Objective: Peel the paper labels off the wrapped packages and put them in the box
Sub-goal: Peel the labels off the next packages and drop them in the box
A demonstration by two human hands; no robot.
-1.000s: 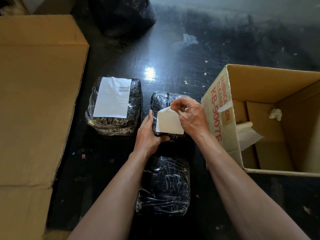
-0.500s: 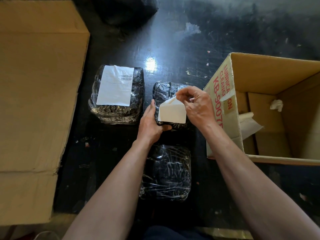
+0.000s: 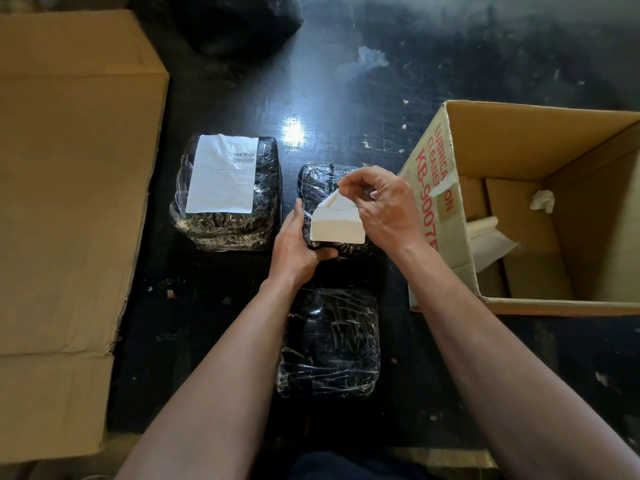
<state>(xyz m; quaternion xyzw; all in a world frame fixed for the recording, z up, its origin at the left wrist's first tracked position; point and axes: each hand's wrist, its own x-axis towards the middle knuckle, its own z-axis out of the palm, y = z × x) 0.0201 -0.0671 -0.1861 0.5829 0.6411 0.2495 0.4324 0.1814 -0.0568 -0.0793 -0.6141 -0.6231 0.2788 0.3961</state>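
Paper label (image 3: 337, 225) is plain white on the side showing and roughly half peeled off the middle wrapped package (image 3: 317, 183), with its top corner pulled up into a point. Right hand (image 3: 384, 209) pinches that corner between thumb and fingertips. Left hand (image 3: 296, 245) holds the package, fingers together along its left side and thumb hooked on the near edge. Two more black, shiny-film bundles sit on the dark scuffed floor (image 3: 346, 98): the far-left package (image 3: 225, 230) with a barcode label (image 3: 223, 174) on top, and the near package (image 3: 329, 344) bare. The open cardboard box (image 3: 502, 140) just to the right has peeled paper (image 3: 488, 237) inside, and flattened cardboard (image 3: 69, 168) lies off to the left.
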